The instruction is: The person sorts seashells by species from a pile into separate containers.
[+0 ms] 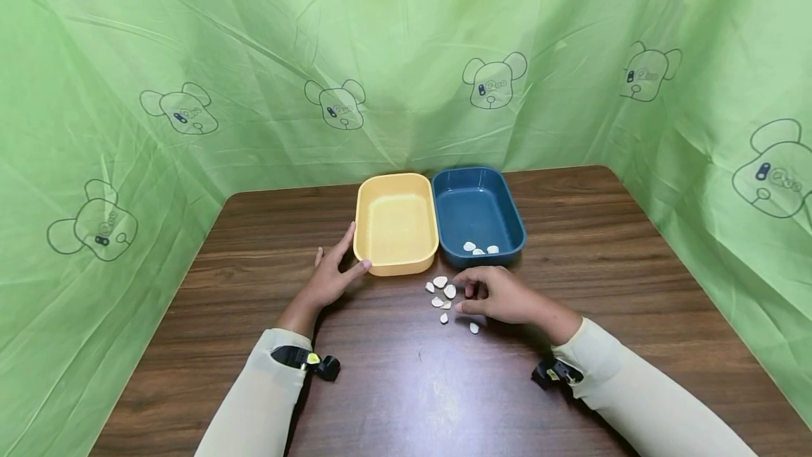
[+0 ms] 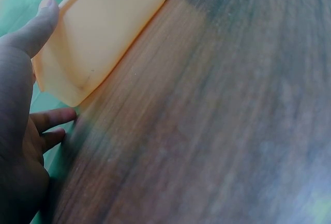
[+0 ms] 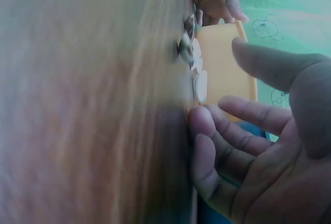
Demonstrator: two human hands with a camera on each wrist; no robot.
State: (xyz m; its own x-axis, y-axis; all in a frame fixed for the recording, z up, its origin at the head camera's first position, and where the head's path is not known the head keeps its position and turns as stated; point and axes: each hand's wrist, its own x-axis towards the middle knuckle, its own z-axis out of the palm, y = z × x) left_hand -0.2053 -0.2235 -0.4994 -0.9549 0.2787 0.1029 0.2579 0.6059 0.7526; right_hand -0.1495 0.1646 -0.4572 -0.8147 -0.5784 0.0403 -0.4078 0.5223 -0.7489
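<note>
My left hand rests at the near left corner of a yellow tray. Its thumb touches the front rim and the index finger lies straight along the left side. Small flat white pieces, shell-like or pebble-like, lie on the table before the trays. Just right of them, my right hand hovers low with thumb and index finger apart; the right wrist view shows nothing between these fingers. Several similar white pieces sit at the near end of a blue tray, which stands against the yellow one.
The brown wooden table extends to both sides and in front of the trays. Green cloth with printed bear heads hangs behind the table and at its sides. One stray white piece lies nearer to me, below the right hand.
</note>
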